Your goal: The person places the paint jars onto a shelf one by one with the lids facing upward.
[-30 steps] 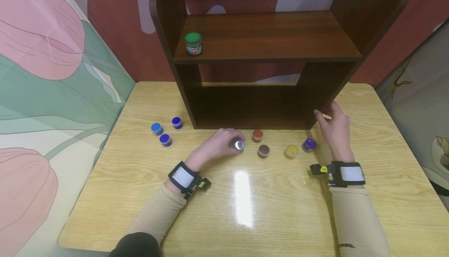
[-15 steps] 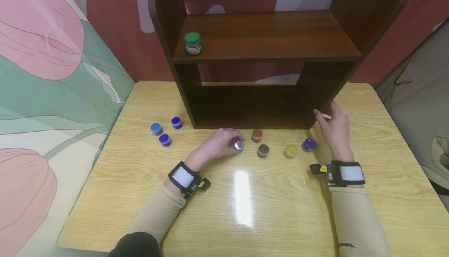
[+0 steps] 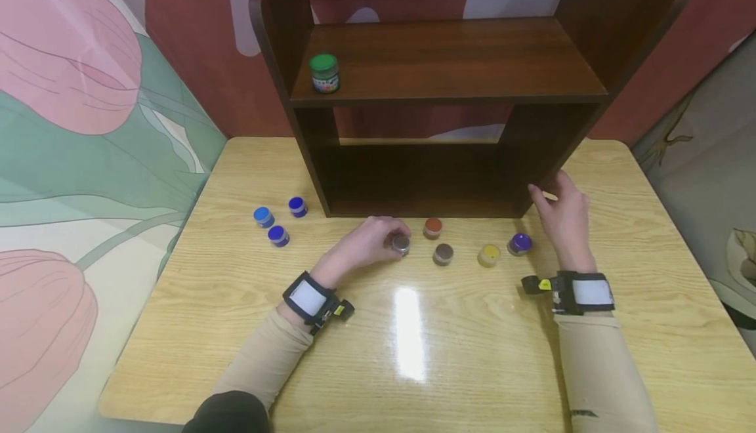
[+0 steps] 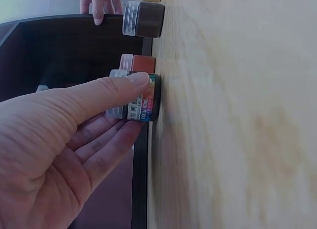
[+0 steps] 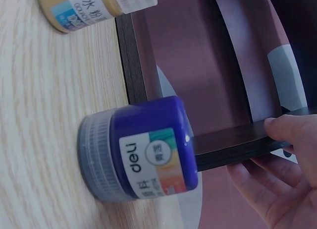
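My left hand (image 3: 372, 241) pinches a small dark gouache paint jar (image 4: 141, 102) between thumb and fingers, low over the tabletop. Its clear ribbed lid (image 3: 401, 244) faces up. Just right of it stand an orange-red paint jar (image 3: 433, 227) and a brown paint jar (image 3: 443, 254). On the right, my right hand (image 3: 564, 220) grips the front edge of the shelf's right side panel (image 5: 233, 144), thumb on one face and fingers on the other. A purple paint jar (image 5: 148, 149) stands beside this hand, ribbed lid against the table. A yellow paint jar (image 3: 489, 256) is left of it.
The dark wooden shelf (image 3: 455, 59) stands at the back of the light wood table (image 3: 472, 354). A green-lidded jar (image 3: 325, 73) sits at the left of its upper board. Three blue paint jars (image 3: 279, 235) are grouped on the table's left side.
The bright glare on the held jar's lid has given way to grey, as the jar tilts slightly. Both hands stay almost in place.
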The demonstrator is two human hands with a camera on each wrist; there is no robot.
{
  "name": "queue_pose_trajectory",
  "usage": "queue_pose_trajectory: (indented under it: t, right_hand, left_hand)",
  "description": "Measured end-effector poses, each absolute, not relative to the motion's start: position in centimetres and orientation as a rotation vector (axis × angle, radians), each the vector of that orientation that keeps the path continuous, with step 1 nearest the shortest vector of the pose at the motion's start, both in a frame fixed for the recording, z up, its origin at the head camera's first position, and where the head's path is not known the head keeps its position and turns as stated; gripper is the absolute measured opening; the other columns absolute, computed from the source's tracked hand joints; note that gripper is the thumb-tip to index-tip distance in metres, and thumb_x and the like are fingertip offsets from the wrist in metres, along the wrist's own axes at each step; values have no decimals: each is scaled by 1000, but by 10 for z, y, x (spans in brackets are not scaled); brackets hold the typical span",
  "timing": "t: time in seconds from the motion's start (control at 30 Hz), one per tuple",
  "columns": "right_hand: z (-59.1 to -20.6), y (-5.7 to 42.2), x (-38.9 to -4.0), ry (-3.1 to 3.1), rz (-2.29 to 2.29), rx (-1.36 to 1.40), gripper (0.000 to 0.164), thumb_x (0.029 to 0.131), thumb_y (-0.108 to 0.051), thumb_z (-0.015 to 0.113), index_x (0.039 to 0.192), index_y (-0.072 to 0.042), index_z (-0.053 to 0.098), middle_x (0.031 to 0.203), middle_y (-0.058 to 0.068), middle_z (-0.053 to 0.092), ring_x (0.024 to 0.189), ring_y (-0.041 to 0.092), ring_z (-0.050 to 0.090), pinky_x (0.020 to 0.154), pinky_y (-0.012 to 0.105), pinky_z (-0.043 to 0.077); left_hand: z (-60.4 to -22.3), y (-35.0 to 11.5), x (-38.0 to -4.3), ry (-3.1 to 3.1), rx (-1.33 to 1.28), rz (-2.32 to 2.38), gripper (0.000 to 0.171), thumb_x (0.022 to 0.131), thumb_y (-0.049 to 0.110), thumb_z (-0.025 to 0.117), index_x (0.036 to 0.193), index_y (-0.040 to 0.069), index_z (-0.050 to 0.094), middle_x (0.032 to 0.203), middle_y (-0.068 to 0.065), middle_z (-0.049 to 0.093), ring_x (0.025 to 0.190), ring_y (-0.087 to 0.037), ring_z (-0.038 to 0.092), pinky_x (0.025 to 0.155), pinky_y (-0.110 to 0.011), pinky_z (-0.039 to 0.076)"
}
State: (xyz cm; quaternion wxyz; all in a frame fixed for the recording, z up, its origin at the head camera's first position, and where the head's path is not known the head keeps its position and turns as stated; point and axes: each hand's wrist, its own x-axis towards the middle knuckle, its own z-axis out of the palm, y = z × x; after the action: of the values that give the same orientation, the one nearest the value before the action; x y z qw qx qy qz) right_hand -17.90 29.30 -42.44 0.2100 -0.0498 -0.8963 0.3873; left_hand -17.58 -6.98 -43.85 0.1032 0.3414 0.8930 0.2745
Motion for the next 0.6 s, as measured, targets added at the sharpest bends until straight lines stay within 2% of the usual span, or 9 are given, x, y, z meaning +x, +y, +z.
queue_pose_trajectory:
  t: [0.33,0.6]
  right_hand:
    - [-425,293,-179,-2486,1074,-138,34,98,-24,62,121,1,60,113,25,71,109,39,69,71,-8,39]
    - [-425,293,-179,-2490,1069,-137,33,98,-23,62,121,1,60,112,24,71,110,39,69,72,-7,40]
  left_hand:
    - [-440,-71,-177,2634,1004,809,42,82,16,82,121,13,68,116,-1,72,101,-12,65,89,-26,56]
    - [-442,-72,-177,2624,979,840,55,79,18,84,130,12,63,126,-3,70,115,-15,64,102,-29,52]
